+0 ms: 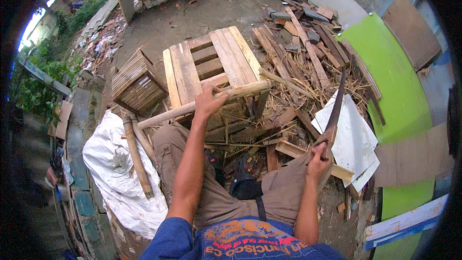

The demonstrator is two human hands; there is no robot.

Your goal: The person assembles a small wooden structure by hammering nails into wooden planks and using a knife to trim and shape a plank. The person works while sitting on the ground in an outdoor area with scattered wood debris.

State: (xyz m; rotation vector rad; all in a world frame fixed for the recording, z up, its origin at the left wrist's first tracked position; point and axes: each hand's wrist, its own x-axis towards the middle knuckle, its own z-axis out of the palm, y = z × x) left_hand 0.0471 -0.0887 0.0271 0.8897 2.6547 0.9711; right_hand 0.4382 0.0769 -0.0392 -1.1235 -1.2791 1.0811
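Note:
My left hand (210,102) is closed around a pale, round wooden pole (245,89). The pole lies at a slant along the near edge of a low slatted wooden bench (234,62), and its lower end reaches down beside my left knee. Out to the right, my right hand (317,162) grips the wooden handle of a handsaw (335,108). The saw's dark, narrow blade points up and away from me, apart from the pole. Part of the handle is hidden by my fingers.
Left of the bench stands a slatted wooden crate (139,83). A white sack (120,173) with a bamboo piece (137,159) on it lies by my left leg. Scrap wood (308,43) is heaped ahead right, near white sheets (353,137) and a green panel (394,77).

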